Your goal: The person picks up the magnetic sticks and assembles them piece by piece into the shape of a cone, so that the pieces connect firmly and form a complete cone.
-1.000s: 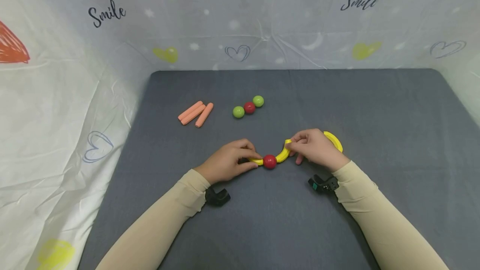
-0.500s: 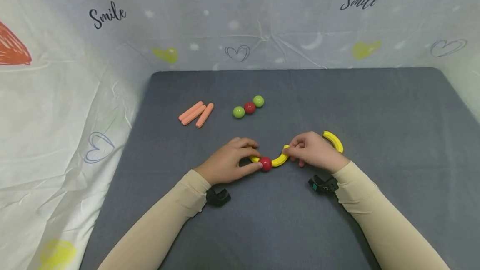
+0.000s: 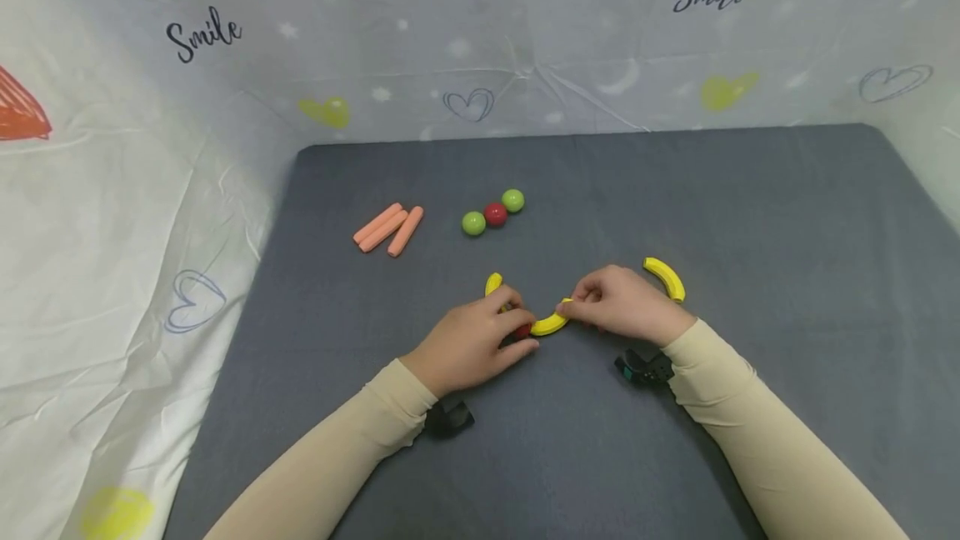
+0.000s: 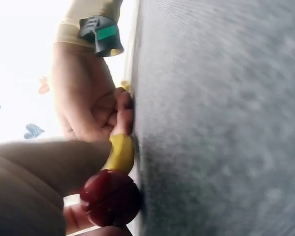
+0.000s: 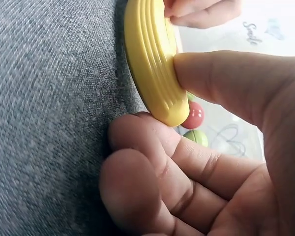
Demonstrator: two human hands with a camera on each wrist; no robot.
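Note:
In the head view the left hand (image 3: pixel 471 342) holds a red ball (image 3: pixel 522 330), mostly covered by its fingers; the left wrist view shows the ball (image 4: pixel 110 197) touching the end of a yellow curved piece (image 4: pixel 122 153). That piece (image 3: pixel 549 325) has its other end pinched by the right hand (image 3: pixel 626 303). In the right wrist view the thumb presses the side of the yellow piece (image 5: pixel 155 64), with curled fingertips at its lower end. Another yellow curved piece (image 3: pixel 492 283) pokes out behind the left hand, its lower part hidden.
A separate yellow curved piece (image 3: pixel 664 278) lies behind the right hand. Farther back on the grey table (image 3: pixel 765 215) are three orange sticks (image 3: pixel 406 232) and a row of a green ball (image 3: pixel 473 223), a red ball (image 3: pixel 495 214) and another green ball (image 3: pixel 513 200).
The left hand has shifted from the left yellow piece onto the red ball, and that piece now points upward. Ball, right-hand piece and right fingertips have moved slightly left.

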